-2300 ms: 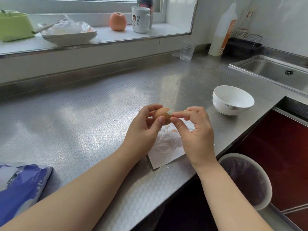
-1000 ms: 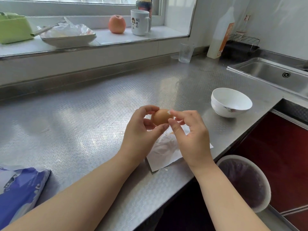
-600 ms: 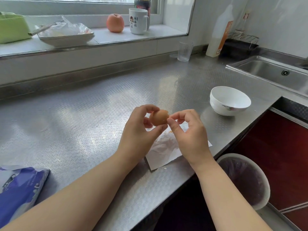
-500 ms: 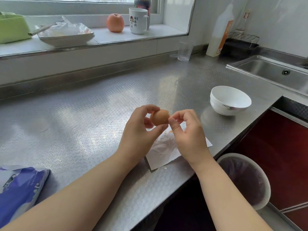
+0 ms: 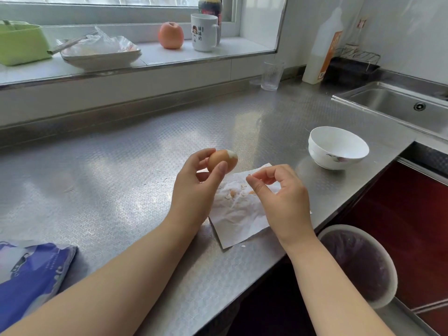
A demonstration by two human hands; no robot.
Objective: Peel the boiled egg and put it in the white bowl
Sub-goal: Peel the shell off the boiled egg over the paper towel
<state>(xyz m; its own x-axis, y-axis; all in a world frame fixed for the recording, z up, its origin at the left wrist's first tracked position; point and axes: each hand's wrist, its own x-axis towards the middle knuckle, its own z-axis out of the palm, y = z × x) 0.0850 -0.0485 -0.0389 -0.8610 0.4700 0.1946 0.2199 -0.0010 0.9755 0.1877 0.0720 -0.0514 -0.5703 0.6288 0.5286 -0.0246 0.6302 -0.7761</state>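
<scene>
My left hand (image 5: 194,187) grips a brown boiled egg (image 5: 219,161) between thumb and fingers, above the steel counter. A small white patch at the egg's top right is bare of shell. My right hand (image 5: 278,197) hovers apart from the egg over a white paper towel (image 5: 242,219), its fingers loosely curled, thumb and forefinger slightly parted. A few shell bits (image 5: 232,194) lie on the towel. The white bowl (image 5: 317,156) stands with nothing in it to the right, beyond my right hand.
A lined trash bin (image 5: 358,265) sits below the counter's front edge at right. The sink (image 5: 400,103) is at far right, a glass (image 5: 272,75) at the back, a blue bag (image 5: 29,270) at near left. An apple (image 5: 170,35) and mug (image 5: 203,32) stand on the sill.
My right hand has come away from the egg, down and right over the paper towel. A white peeled patch now shows on the egg. My left hand still holds the egg.
</scene>
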